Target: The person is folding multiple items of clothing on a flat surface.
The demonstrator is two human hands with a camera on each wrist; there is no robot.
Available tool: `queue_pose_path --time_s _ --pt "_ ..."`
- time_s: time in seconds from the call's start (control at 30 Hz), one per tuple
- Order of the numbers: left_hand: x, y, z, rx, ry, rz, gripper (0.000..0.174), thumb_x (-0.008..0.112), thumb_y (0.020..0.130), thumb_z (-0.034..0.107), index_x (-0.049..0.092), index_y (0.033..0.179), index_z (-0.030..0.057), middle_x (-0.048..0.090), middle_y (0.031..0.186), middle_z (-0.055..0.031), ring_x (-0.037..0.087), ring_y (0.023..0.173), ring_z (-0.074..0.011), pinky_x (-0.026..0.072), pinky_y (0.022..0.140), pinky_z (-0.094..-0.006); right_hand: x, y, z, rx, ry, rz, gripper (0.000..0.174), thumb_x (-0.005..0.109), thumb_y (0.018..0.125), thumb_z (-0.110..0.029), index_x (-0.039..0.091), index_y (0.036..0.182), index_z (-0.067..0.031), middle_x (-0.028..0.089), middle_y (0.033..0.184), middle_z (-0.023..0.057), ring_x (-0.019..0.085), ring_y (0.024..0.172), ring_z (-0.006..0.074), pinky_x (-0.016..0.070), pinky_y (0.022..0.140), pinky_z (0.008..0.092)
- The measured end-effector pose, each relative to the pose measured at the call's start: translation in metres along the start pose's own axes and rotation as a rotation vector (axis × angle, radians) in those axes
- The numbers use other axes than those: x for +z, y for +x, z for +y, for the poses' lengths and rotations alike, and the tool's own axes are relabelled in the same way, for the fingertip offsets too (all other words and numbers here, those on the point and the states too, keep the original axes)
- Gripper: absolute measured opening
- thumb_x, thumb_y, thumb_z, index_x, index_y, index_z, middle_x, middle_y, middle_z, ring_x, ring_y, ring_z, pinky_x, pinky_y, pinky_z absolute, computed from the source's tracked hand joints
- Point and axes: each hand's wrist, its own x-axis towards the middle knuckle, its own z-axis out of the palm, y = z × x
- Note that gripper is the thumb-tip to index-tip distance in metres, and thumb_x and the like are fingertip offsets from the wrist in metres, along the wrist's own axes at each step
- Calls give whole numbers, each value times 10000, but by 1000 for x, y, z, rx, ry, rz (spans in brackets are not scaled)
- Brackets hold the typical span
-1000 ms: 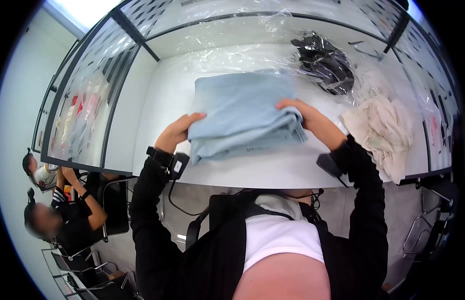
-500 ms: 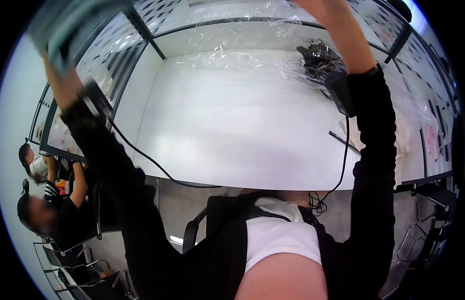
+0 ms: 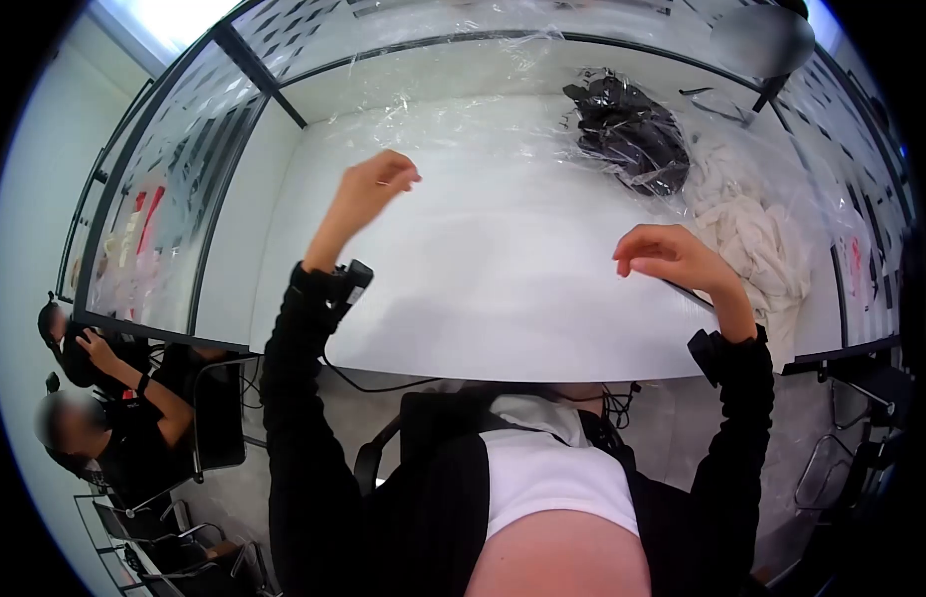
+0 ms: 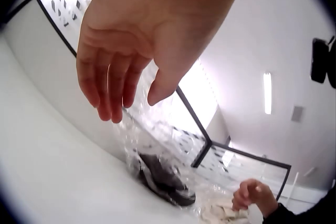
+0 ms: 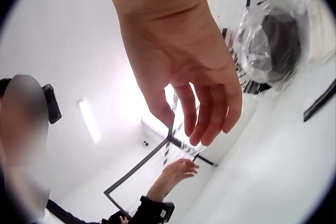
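My left hand (image 3: 373, 189) hovers above the left part of the white table (image 3: 483, 249), fingers loosely bent and nothing in them. In the left wrist view the fingers (image 4: 116, 87) hang down with the thumb apart. Over the right side, my right hand (image 3: 677, 254) is also without any object, its fingers (image 5: 212, 108) loosely curved. Nearest to it are a crumpled cream cloth (image 3: 751, 239) and, farther back, a dark bundle (image 3: 632, 134) in clear plastic.
Clear plastic film (image 3: 453, 109) lies along the back of the table. Dark frame bars (image 3: 246, 55) and side panels (image 3: 224, 239) enclose the table. A thin black strip (image 5: 320, 100) lies by the cream cloth. People sit at the left, one in a black shirt (image 3: 144, 448).
Both hands gripped folded light-blue denim on the table; then both arms reached up and out, the left hand carrying it far left. Now the denim is out of view and both hands are back, holding nothing.
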Motion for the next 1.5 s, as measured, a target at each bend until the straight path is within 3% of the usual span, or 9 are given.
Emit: queue_pose_path --time_s 0.27,0.47,0.63,0.87,0.9,1.03,1.27,1.37,1.5 --pt "59 11 0 -44 74 145 414 633 791 292 497 1061 9 569 1040 -114 592 892 -201 469 728 -278 -29 -30 31 145 187 293 211 503 861 -173 550 977 -4 576 892 63 560 859 129 462 790 269" --pt "29 24 -25 -163 -491 401 811 650 765 377 147 1304 40 355 1244 -197 429 1112 -237 414 879 -386 -42 -31 29 269 -12 502 297 488 856 -233 519 1111 -85 511 1087 90 536 937 155 457 798 299" --pt "10 17 1 155 -652 426 697 462 829 527 136 1349 197 203 1371 -182 291 1228 -366 331 917 -583 -64 -45 51 136 109 666 275 514 860 -248 553 1082 -89 478 1189 35 433 1092 166 439 835 345" --pt "-9 13 34 86 -895 267 642 458 823 523 279 1309 143 319 1324 -207 348 1207 -374 349 938 -537 -104 -81 73 -75 460 1050 321 485 883 -246 497 1099 -9 511 1123 109 502 1039 218 453 845 375" --pt "-9 11 37 78 -911 255 541 526 839 350 322 1284 119 401 1274 -187 457 1117 -311 407 913 -430 -105 -81 71 -27 406 1052 361 478 887 -277 464 1127 -9 508 1111 134 511 1030 236 450 846 381" --pt "-5 19 22 -8 -619 175 517 576 785 26 359 1249 94 533 1094 -129 517 757 -101 432 688 -197 -134 -64 86 77 387 972 398 511 862 -297 461 1132 -9 517 1100 142 531 991 213 442 829 319" --pt "-49 -7 -64 -210 -328 544 285 533 777 36 546 1055 97 579 972 -127 520 663 -146 423 612 -230 -129 -15 87 232 144 614 432 598 705 -57 468 1097 69 624 813 95 567 644 123 466 602 227" --pt "-78 -25 -108 -414 525 287 194 598 737 52 606 927 86 590 943 -125 538 662 -191 442 632 -280 -102 -10 62 352 -24 180 353 614 724 -80 528 1050 20 618 800 63 557 653 103 455 591 221" --pt "-53 -24 -69 96 946 415 261 714 666 105 620 904 62 598 826 -84 552 739 -162 436 700 -282 -97 2 64 386 -56 210 312 585 794 -237 558 1005 -9 606 794 37 553 700 90 454 638 244"
